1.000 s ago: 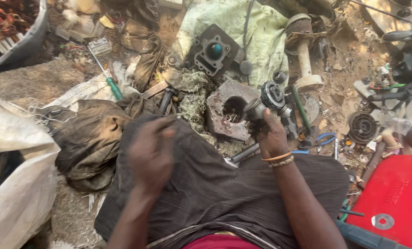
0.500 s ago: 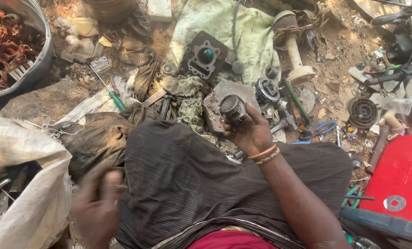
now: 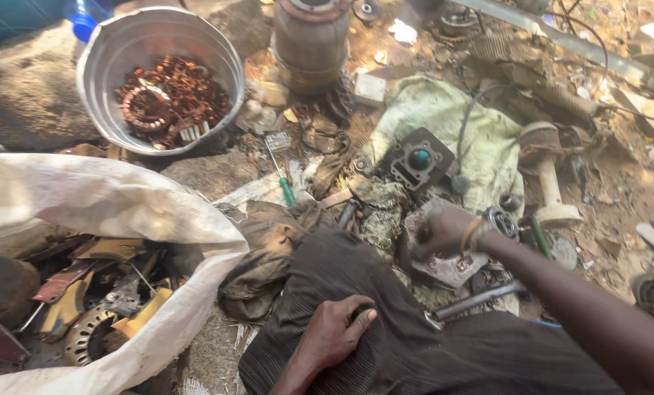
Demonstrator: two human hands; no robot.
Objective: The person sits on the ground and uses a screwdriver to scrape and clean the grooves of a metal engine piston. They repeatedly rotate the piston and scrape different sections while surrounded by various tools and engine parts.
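Note:
My right hand (image 3: pixel 441 231) is curled shut on a dark round metal part, pressed against a grey metal block (image 3: pixel 451 267) on the ground in front of my knees. A bangle sits on that wrist. A bearing-like ring (image 3: pixel 501 222) lies just right of the wrist. My left hand (image 3: pixel 334 333) rests on my dark ribbed trousers (image 3: pixel 415 351), fingers loosely bent, holding nothing. A dirty brown rag (image 3: pixel 268 245) lies left of the trousers.
A metal bowl (image 3: pixel 100 66) with copper windings stands at the back left. A white sack (image 3: pixel 107 208) of scrap metal fills the left. A green-handled screwdriver (image 3: pixel 282 179), a black housing (image 3: pixel 418 161) on pale green cloth (image 3: pixel 480 132), a rusty cylinder (image 3: pixel 311 36) and a steel rod (image 3: pixel 480 298) lie around.
The view has swung left and up, showing bowl and sack. My left hand came from the lower left onto my lap. My right hand lowered the round part to the grey block.

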